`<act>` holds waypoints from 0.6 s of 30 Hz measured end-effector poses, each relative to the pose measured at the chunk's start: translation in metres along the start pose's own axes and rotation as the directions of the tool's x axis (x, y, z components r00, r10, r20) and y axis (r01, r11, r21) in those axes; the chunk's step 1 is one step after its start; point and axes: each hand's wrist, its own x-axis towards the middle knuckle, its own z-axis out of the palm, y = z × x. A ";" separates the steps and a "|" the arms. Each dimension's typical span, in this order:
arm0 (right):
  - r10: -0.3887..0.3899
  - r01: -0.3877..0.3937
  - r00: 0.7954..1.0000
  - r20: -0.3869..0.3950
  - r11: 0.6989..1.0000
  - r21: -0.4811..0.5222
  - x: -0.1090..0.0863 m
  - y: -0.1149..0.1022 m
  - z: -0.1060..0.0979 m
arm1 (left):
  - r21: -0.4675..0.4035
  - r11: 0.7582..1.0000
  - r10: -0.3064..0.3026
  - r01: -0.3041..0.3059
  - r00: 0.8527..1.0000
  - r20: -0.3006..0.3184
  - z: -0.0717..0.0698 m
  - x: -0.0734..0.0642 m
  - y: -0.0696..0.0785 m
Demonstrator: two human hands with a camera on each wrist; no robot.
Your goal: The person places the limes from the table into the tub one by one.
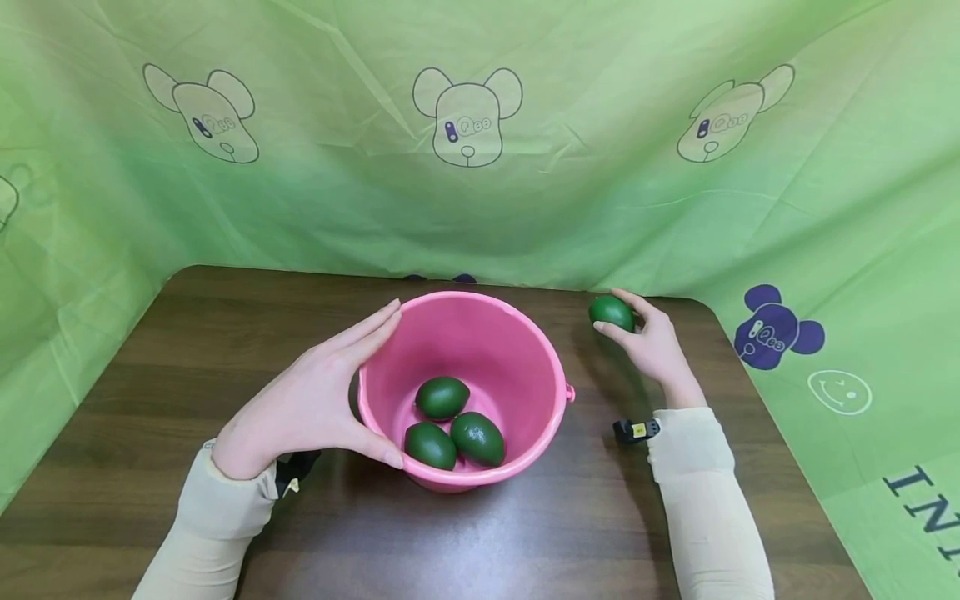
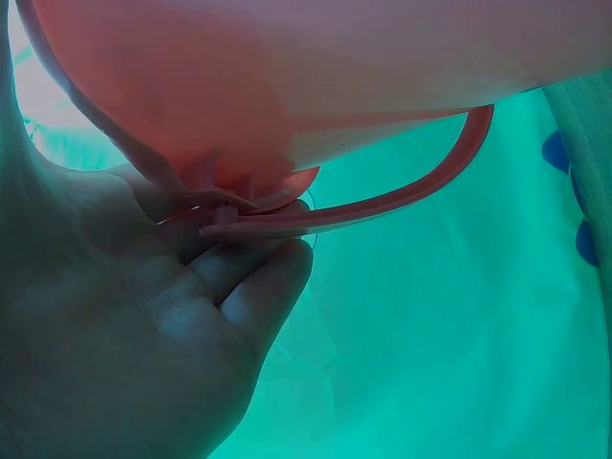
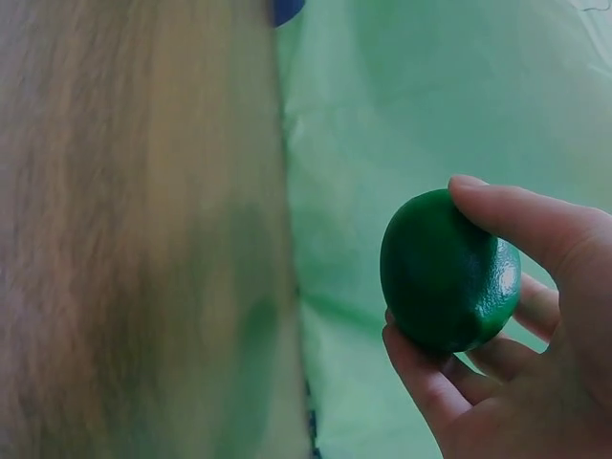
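A pink bucket (image 1: 525, 387) is at the middle of the table, its mouth facing up toward the head camera. Inside it lie three dark green limes (image 1: 477, 438), bunched at the near side of the bottom. My left hand (image 1: 322, 392) holds the bucket by its left side, thumb at the near rim and fingers along the far rim. In the left wrist view those fingers lie by the joint of the bucket's handle (image 2: 402, 198). Right of the bucket, my right hand (image 1: 645, 333) pinches another lime (image 3: 445, 273) between thumb and fingertips, above the table's far right part.
The brown wooden table (image 1: 150, 400) has rounded far corners. A green cloth (image 1: 337, 208) with printed bear heads hangs close behind its far edge and along both sides. A small peg (image 1: 570, 392) juts from the bucket's right rim.
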 end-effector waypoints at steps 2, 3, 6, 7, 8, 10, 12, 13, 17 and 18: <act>-0.009 0.009 1.000 -0.004 1.000 0.007 0.000 -0.002 0.000 | -0.001 1.000 -0.001 0.001 1.000 0.001 0.000 0.000 0.000; -0.014 0.014 1.000 -0.005 1.000 0.013 -0.001 -0.003 0.001 | -0.002 1.000 -0.001 0.001 1.000 0.001 0.000 0.000 0.000; -0.036 0.037 0.999 -0.012 0.999 0.020 -0.001 -0.008 0.001 | -0.004 1.000 -0.001 0.001 1.000 0.003 0.000 0.000 0.000; -0.044 0.045 0.999 -0.016 0.999 0.024 -0.002 -0.009 0.001 | -0.005 1.000 -0.001 0.001 1.000 0.004 0.000 0.000 0.000; -0.052 0.052 0.998 -0.020 0.998 0.026 -0.002 -0.011 0.001 | -0.005 1.000 -0.001 0.001 1.000 0.003 0.000 0.000 0.000; -0.064 0.065 0.998 -0.028 0.997 0.031 -0.002 -0.013 0.001 | -0.004 1.000 -0.003 0.003 1.000 0.002 0.000 0.000 0.000; -0.074 0.075 0.997 -0.036 0.997 0.035 -0.002 -0.016 0.002 | -0.004 1.000 -0.005 0.005 1.000 0.002 0.000 -0.001 0.000; -0.077 0.079 0.996 -0.039 0.996 0.036 -0.002 -0.017 0.002 | -0.004 1.000 -0.007 0.007 1.000 0.001 0.000 -0.001 0.000; -0.091 0.093 0.995 -0.045 0.995 0.038 -0.003 -0.021 0.001 | 0.000 1.000 -0.010 0.010 1.000 0.002 0.000 -0.001 -0.001; -0.095 0.096 0.994 -0.046 0.995 0.040 -0.003 -0.023 0.001 | 0.002 1.000 -0.010 0.010 1.000 0.001 0.000 -0.001 -0.001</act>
